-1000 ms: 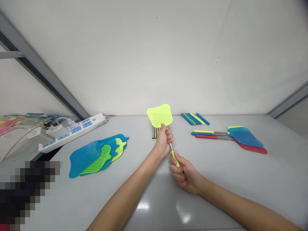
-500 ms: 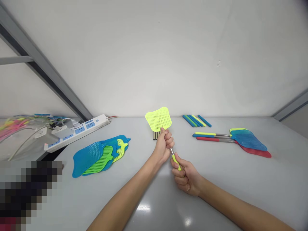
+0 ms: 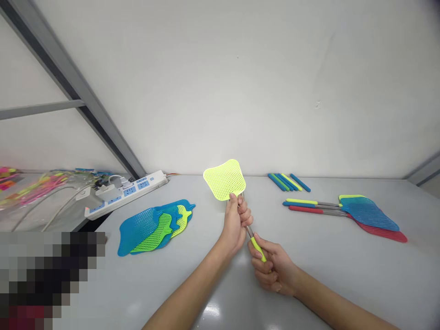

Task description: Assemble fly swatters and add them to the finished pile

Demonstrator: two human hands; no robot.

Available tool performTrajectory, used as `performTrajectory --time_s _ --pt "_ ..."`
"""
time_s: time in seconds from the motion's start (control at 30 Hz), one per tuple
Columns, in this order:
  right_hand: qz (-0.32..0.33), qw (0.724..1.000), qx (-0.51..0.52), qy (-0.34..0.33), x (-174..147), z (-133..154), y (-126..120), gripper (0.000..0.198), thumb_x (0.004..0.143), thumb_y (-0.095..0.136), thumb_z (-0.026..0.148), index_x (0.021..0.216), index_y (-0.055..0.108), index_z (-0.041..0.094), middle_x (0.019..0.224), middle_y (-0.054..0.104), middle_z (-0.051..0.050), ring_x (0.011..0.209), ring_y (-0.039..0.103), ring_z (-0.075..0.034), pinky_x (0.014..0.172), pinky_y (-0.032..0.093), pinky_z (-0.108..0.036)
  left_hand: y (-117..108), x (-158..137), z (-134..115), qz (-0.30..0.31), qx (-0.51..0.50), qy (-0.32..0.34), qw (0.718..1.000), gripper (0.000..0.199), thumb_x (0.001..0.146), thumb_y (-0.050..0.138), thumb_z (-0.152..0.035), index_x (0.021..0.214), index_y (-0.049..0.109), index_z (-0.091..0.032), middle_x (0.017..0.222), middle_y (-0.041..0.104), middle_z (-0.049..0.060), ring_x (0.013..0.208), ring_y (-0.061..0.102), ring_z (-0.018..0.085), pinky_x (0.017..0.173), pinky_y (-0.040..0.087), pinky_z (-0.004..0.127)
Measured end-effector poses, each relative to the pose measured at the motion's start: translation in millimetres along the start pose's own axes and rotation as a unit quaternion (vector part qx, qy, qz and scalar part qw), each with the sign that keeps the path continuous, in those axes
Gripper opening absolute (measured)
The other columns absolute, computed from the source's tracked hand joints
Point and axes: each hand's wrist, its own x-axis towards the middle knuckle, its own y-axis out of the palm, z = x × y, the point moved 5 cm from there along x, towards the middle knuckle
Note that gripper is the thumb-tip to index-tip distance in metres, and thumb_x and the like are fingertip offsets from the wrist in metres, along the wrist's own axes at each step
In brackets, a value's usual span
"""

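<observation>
A yellow fly swatter [image 3: 225, 179] is held up between my two hands, its perforated head tilted toward the wall. My left hand [image 3: 236, 222] is closed around the base of the head and the top of the metal rod, thumb on the front. Lower down, my right hand [image 3: 273, 266] grips the yellow handle, and a short stretch of bare rod shows between the hands. Metal rods just behind the head are mostly hidden by my left hand.
Loose blue and green swatter heads [image 3: 137, 229] overlap on the left. At the right lie swatters with rods and handles [image 3: 371, 213]. Several loose handle grips [image 3: 288, 182] rest near the wall. A white power strip [image 3: 127, 192] with plugs and cables stands at the back left.
The camera view has shifted, so the table items appear farther right and lower. Both hands still hold the yellow fly swatter, whose head now tilts slightly more to the left.
</observation>
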Motion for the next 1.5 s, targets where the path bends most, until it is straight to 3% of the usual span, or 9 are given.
performTrajectory --time_s 0.2,0.43,0.5,0.6,0.7,0.83,0.97,1.17,1.5 --pt "0.015 0.999 -0.019 -0.023 -2 0 6 0.036 0.078 0.029 0.05 0.061 0.038 0.019 0.039 0.025 0.008 0.026 0.017 -0.005 0.025 0.015 -0.016 5 -6 -3 0.012 0.015 -0.002 1.0 0.036 0.074 0.041 -0.051 0.066 0.039 -0.016 0.052 0.018 -0.008 0.039 0.011 0.002 0.033 0.016 0.013" --pt "-0.05 0.995 -0.074 -0.047 -5 4 12 0.027 0.076 0.04 0.045 0.075 0.044 0.019 0.047 0.026 0.009 0.03 0.016 -0.002 0.028 0.014 -0.016 -3 0 -25 -0.033 -0.032 0.015 0.999 0.033 0.075 0.043 -0.047 0.063 0.04 -0.016 0.048 0.016 -0.009 0.035 0.014 0.002 0.031 0.017 0.014" --pt "-0.061 0.994 -0.083 -0.044 -4 3 13 0.029 0.076 0.039 0.047 0.071 0.043 0.019 0.047 0.024 0.009 0.031 0.014 -0.002 0.028 0.014 -0.015 -4 2 -38 -0.036 -0.031 0.034 0.998 0.035 0.076 0.043 -0.046 0.059 0.038 -0.016 0.045 0.015 -0.009 0.033 0.013 0.002 0.03 0.016 0.014" --pt "-0.065 0.991 -0.102 -0.058 -2 0 15 0.034 0.076 0.038 0.049 0.062 0.037 0.018 0.044 0.023 0.009 0.031 0.012 -0.002 0.028 0.014 -0.015 0 3 -45 -0.004 -0.014 0.01 1.0 0.04 0.075 0.04 -0.051 0.056 0.037 -0.016 0.042 0.016 -0.009 0.031 0.015 0.003 0.03 0.02 0.015" --pt "-0.067 0.988 -0.12 -0.075 0 -3 14 0.04 0.076 0.033 0.054 0.057 0.032 0.019 0.038 0.024 0.009 0.028 0.012 -0.003 0.026 0.015 -0.016 2 3 -39 0.003 -0.017 -0.016 1.0 0.04 0.074 0.041 -0.052 0.056 0.036 -0.016 0.043 0.016 -0.009 0.032 0.015 0.003 0.029 0.019 0.014" --pt "-0.098 0.984 -0.108 -0.098 -1 -5 8 0.045 0.074 0.028 0.059 0.055 0.031 0.019 0.035 0.022 0.009 0.027 0.011 -0.003 0.026 0.013 -0.016 0 3 -26 -0.037 -0.043 0.008 0.998 0.039 0.074 0.043 -0.049 0.055 0.032 -0.017 0.045 0.011 -0.009 0.032 0.011 0.003 0.027 0.012 0.014" --pt "-0.109 0.982 -0.098 -0.12 -1 -3 5 0.047 0.073 0.027 0.062 0.053 0.031 0.019 0.034 0.021 0.01 0.027 0.011 -0.003 0.026 0.012 -0.017 3 -1 -19 -0.039 -0.06 0.035 0.997 0.037 0.074 0.044 -0.048 0.056 0.033 -0.017 0.047 0.012 -0.008 0.033 0.013 0.003 0.028 0.014 0.014" --pt "-0.095 0.989 -0.062 -0.092 -3 -1 5 0.046 0.073 0.029 0.061 0.054 0.031 0.019 0.035 0.021 0.009 0.028 0.012 -0.004 0.028 0.011 -0.017 4 -2 -13 -0.033 -0.065 0.057 0.996 0.033 0.075 0.046 -0.044 0.06 0.037 -0.016 0.049 0.015 -0.008 0.035 0.015 0.003 0.029 0.017 0.014" --pt "-0.12 0.992 0.027 -0.038 -1 7 -2 0.041 0.073 0.04 0.053 0.054 0.031 0.018 0.036 0.016 0.009 0.029 0.01 -0.003 0.028 0.009 -0.016 -9 12 2 -0.072 -0.056 0.068 0.994 0.032 0.077 0.044 -0.043 0.061 0.036 -0.016 0.05 0.014 -0.008 0.035 0.013 0.002 0.029 0.014 0.014"
